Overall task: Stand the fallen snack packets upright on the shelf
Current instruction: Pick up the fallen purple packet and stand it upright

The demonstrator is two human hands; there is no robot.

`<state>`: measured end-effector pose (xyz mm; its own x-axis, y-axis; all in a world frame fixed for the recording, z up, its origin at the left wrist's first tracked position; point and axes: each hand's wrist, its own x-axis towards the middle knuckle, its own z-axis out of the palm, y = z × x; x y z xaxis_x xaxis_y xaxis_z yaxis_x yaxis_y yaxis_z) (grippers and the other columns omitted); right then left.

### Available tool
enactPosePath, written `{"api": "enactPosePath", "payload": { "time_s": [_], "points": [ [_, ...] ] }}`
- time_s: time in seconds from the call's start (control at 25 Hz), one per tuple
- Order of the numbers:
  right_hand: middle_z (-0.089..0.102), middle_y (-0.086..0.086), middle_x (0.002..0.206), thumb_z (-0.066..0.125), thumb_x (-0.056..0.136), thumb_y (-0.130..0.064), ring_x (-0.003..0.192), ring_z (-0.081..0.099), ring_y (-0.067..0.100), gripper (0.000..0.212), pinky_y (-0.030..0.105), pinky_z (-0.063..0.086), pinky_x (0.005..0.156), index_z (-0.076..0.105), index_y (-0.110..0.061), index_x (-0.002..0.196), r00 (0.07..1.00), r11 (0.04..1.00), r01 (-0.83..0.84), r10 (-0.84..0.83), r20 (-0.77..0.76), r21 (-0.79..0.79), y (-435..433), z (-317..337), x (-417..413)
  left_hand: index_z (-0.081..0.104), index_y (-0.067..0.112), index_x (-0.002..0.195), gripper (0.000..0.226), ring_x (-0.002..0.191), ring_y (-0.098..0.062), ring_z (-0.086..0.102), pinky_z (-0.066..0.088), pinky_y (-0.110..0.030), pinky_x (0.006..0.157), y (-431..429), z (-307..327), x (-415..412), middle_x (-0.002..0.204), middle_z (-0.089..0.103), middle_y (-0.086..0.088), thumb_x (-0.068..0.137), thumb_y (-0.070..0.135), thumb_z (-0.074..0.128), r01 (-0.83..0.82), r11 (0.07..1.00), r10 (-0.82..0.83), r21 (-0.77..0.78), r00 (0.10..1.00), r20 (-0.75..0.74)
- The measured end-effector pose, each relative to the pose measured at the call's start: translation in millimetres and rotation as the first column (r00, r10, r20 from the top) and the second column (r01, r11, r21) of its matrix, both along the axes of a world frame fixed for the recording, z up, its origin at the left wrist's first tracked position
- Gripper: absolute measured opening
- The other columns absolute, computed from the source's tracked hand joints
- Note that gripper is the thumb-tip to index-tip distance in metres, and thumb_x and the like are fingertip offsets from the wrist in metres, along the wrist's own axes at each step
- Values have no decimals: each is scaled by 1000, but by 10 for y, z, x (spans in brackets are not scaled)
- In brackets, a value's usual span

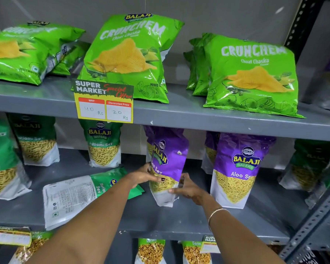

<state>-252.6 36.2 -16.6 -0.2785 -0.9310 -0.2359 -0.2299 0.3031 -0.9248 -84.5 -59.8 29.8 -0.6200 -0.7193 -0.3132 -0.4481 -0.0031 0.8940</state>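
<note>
I'm gripping the purple Aloo Sev packet (165, 164) with both hands, left hand (141, 176) on its left edge, right hand (188, 189) on its lower right, holding it upright on the middle shelf (179, 221); green Ratlami Sev packet (80, 195) lying flat beside it.

Labels we read on the shelves

Green bags (131, 56) say "CRUNCHEM Chaat Chaska"; purple packet (238, 168) "BALAJI WAFERS"; price tag (103, 101) "MRP 40 Rs".

Aloo Sev packet (166, 164) between hands | fallen Ratlami Sev packet (72, 197) left | Aloo Sev pouch (236, 168) right
</note>
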Motion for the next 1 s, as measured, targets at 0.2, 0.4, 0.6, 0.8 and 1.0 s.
{"api": "enactPosePath", "payload": {
  "time_s": [0.2,0.4,0.6,0.8,1.0],
  "points": [
    [63,8,103,62,81,5,82,64,7,43,19,48,64,47,-6,120,999,999,-8,9,31,-43,43,73,-180,43,11,105,53,105,-21,49,38,-36,98,-153,-20,105,114,56,-16,65,7,78,-103,994,104,-19,994,28],
    [64,10,102,67,70,11,75,69,4,56,8,50,50,45,-2,119,987,991,-41,59,147,-126,10,89,-206,39,6,130,81,119,-27,52,37,-37,105,-113,-92,134,131,56,-17,61,14,82,-134,991,135,-28,990,32],
    [69,6,104,68,68,19,87,71,7,54,20,58,72,56,-16,107,973,961,-156,189,131,-228,-88,35,-128,49,13,120,106,115,-24,61,48,-45,102,-489,-570,111,123,66,-8,25,37,88,-188,977,184,-97,982,-42],
    [66,15,115,73,65,14,100,67,21,61,22,59,75,51,-6,118,965,954,-166,209,155,-251,-102,41,-94,50,8,120,59,110,-19,57,45,-31,98,41,-86,161,123,63,-7,67,4,78,-210,970,213,-125,977,7],
    [61,1,46,70,78,-5,30,52,7,17,17,43,39,59,-14,68,983,936,-173,181,4,308,-7,182,-175,36,3,135,73,130,-27,44,38,-32,103,27,-19,367,140,46,-15,75,17,74,-172,968,204,-180,963,176]
  ]
}}
